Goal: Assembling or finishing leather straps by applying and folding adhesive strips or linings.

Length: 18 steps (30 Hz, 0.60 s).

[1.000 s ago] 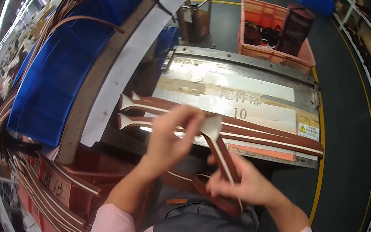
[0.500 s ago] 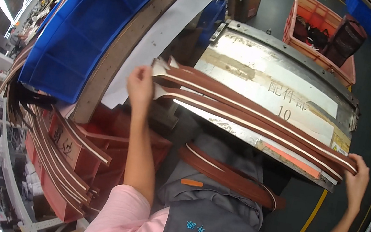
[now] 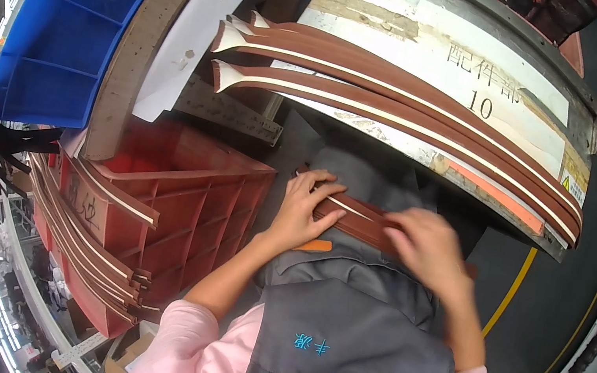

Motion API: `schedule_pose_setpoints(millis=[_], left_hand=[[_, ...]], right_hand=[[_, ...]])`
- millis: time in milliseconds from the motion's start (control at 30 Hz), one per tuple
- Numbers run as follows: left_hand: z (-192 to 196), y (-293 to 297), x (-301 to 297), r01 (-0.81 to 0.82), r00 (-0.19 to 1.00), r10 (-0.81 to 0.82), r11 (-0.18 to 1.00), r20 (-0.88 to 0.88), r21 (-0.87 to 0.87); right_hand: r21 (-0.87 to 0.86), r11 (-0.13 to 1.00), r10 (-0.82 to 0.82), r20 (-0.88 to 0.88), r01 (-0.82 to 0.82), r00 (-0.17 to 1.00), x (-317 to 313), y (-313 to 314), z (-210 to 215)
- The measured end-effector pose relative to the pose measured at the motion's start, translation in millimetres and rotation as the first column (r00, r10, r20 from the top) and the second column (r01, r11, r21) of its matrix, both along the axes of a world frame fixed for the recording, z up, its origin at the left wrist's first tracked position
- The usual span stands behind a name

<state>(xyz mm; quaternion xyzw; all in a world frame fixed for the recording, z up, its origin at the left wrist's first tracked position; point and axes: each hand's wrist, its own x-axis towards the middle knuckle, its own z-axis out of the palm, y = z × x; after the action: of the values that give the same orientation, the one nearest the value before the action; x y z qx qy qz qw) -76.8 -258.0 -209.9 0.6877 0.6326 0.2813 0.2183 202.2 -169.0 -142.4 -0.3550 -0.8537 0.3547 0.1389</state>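
Observation:
Across my lap lies a bundle of brown strips [image 3: 363, 225] with a white line along it. My left hand [image 3: 308, 206] is closed over the left end of this bundle, thumb on the near side. My right hand [image 3: 432, 252] is at the bundle's right part; motion smears it, so its grip cannot be made out. Ahead, more long brown strips [image 3: 408, 110] with white lines lie side by side on the metal bench top [image 3: 395, 0]. Their flared, pale left ends [image 3: 231, 77] stick out past the bench's left edge, apart from both hands.
Left of me stands a red plastic crate [image 3: 207, 206], with more brown strips [image 3: 91, 250] hanging along its outer side. A blue tray [image 3: 63, 25] sits beyond it beside a wooden board [image 3: 131, 69]. A pinkish-orange crate [image 3: 573, 55] holds dark items at the far right.
Both hands have left the ends of the strips on the bench and come down to the bundle on my lap. The bench strips now lie released. The view has shifted.

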Motion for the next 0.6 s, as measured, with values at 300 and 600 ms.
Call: schedule_pose_setpoints(millis=[300,600], left_hand=[[8,-25,-22,0.237,0.971,-0.237,0.962,0.016,-0.137],[29,-13,-10,0.272,0.932,-0.296,0.953,-0.209,-0.135]], right_hand=[[0.134,0.981,0.129,0.107,-0.143,0.986,-48,-47,-52],[0.152,0.983,0.107,-0.004,-0.105,0.994,-52,-41,-36]])
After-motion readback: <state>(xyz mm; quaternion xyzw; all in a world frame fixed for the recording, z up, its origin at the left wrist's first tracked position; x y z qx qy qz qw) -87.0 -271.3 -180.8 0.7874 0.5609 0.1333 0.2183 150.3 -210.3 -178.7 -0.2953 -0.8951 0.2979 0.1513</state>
